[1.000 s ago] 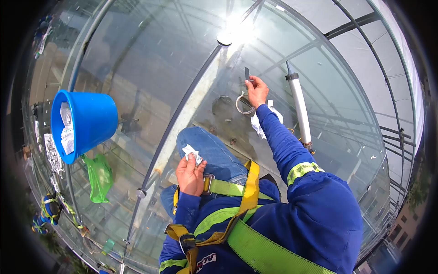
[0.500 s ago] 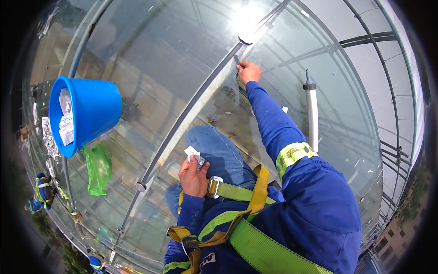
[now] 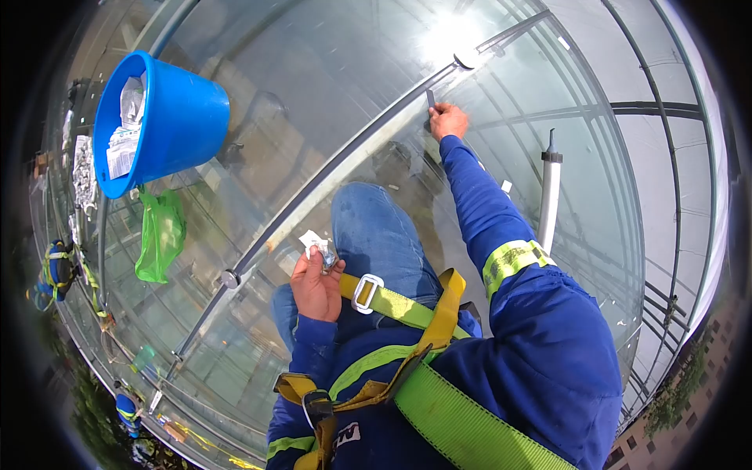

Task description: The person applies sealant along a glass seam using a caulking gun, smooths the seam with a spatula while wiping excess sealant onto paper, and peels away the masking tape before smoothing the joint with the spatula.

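Observation:
My right hand (image 3: 449, 122) is closed on a thin dark flat blade (image 3: 430, 98), held over the glass just right of the dark joint (image 3: 352, 146) between two panels. Near my bent knee, my left hand (image 3: 317, 286) pinches a crumpled white paper (image 3: 315, 243) with smudges on it. To the right of my right arm lies a white sealant tube with a dark collar and pointed nozzle (image 3: 551, 196).
A blue bucket (image 3: 188, 113) with crumpled papers is at the upper left, a green plastic bag (image 3: 160, 235) below it. Round metal fittings (image 3: 229, 279) sit along the joint. Workers in blue (image 3: 58, 270) are at the far left. Dark bars cross at the right.
My right hand has moved with the blade from beside a tape ring towards the panel joint. My left hand still holds the paper. The view has shifted, so the bucket appears higher.

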The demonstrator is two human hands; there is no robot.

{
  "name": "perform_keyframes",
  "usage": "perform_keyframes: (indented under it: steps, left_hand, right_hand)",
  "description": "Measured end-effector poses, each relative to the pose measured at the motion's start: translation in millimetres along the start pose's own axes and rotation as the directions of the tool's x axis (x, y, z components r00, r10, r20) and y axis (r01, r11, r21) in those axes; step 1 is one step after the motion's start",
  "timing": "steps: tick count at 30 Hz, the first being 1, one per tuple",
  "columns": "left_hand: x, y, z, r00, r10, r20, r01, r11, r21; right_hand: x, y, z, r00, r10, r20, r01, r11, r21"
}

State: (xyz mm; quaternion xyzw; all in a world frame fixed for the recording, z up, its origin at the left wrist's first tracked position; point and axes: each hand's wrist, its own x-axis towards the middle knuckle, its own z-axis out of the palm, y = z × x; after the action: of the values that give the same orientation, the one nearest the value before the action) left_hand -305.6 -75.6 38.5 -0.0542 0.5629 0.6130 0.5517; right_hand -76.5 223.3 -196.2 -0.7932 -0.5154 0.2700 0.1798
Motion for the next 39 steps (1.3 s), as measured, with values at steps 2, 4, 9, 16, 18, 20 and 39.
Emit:
perform_keyframes:
  steps: [2,4,9,16,18,20,39]
  left_hand:
    - [-6,6,-11,0.999,0.038,-0.002,-0.038,0.999,-0.032]
    - [-12,9,-30,0.997,0.074,-0.011,-0.074,0.996,-0.039]
    - [-38,17,-65,0.986,0.164,0.002,-0.163,0.982,-0.097]
    - [-43,0,-174,0.89,0.343,-0.301,-0.381,0.922,-0.076]
    - [-33,-8,-212,0.839,0.357,-0.41,-0.417,0.907,-0.065]
    - [-19,-18,-244,0.836,0.353,-0.42,-0.423,0.902,-0.084]
    - [22,-7,-308,0.872,0.096,-0.48,-0.293,0.888,-0.354]
  right_hand:
    - [-36,-10,11,0.999,-0.027,0.047,0.027,1.0,0.005]
    - [-78,-20,20,0.989,-0.067,0.134,0.071,0.997,-0.024]
    - [-152,-8,55,0.885,-0.334,0.324,0.335,0.941,0.054]
    - [-146,-89,74,0.661,-0.669,0.341,0.621,0.742,0.253]
    - [-160,-143,99,0.501,-0.75,0.432,0.716,0.64,0.279]
    - [-192,-196,128,0.287,-0.78,0.557,0.803,0.513,0.305]
    - [-460,-303,375,-0.514,-0.401,0.758,0.855,-0.166,0.492]
